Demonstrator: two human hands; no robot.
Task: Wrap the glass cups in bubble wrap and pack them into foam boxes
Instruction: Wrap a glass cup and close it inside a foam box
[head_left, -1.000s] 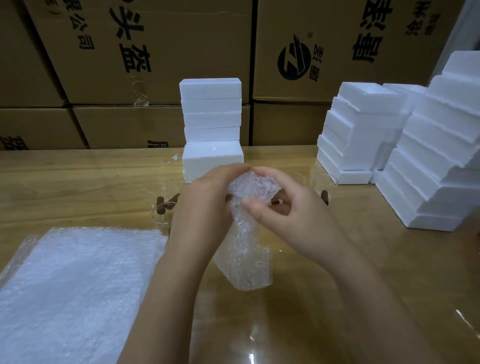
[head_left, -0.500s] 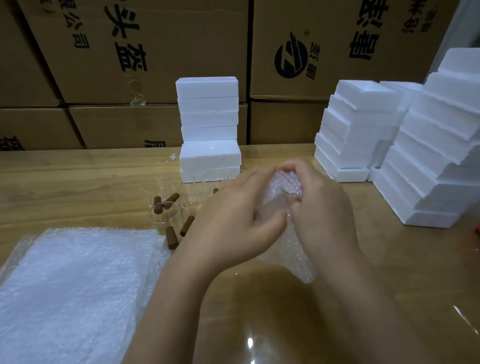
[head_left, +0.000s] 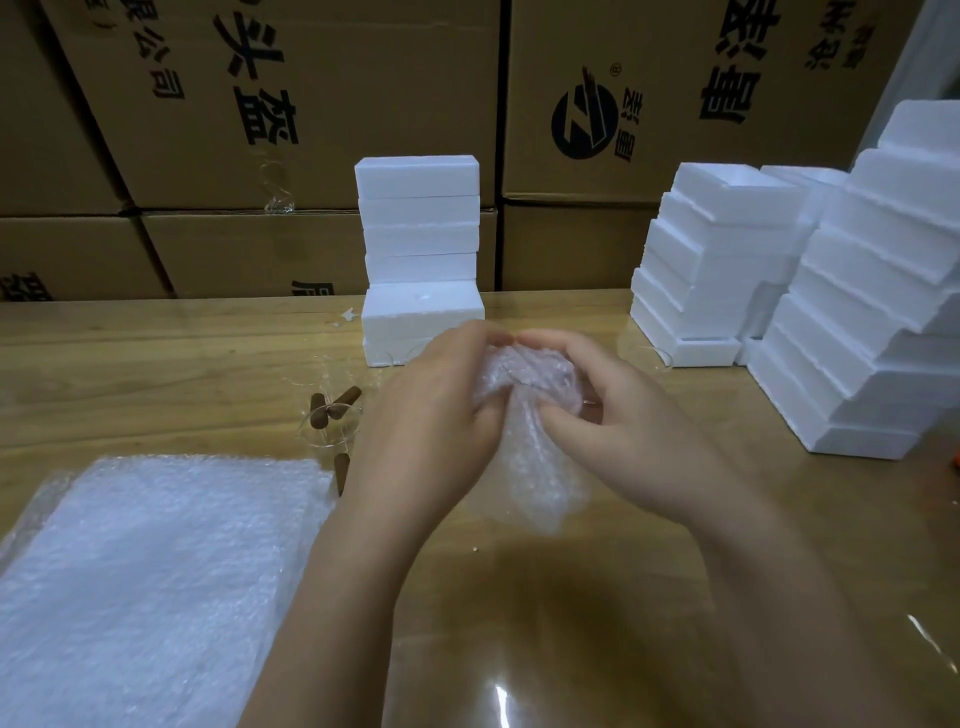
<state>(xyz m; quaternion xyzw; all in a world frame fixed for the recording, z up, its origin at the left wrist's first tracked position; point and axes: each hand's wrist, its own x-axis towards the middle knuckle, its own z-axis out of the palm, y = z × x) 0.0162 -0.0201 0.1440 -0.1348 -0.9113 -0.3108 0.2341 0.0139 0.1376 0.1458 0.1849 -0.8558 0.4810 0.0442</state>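
Head view: my left hand and right hand both clutch the bubble-wrapped cup above the table, tucking its top. The glass seems fully covered, though blur hides it. An unwrapped cup and foam boxes wait; packing is not yet begun.

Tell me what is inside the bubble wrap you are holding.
Only a rounded bulge shows at the top of the bubble wrap, gripped by the left hand and right hand. The cloudy wrap and the hands hide whatever it encloses.
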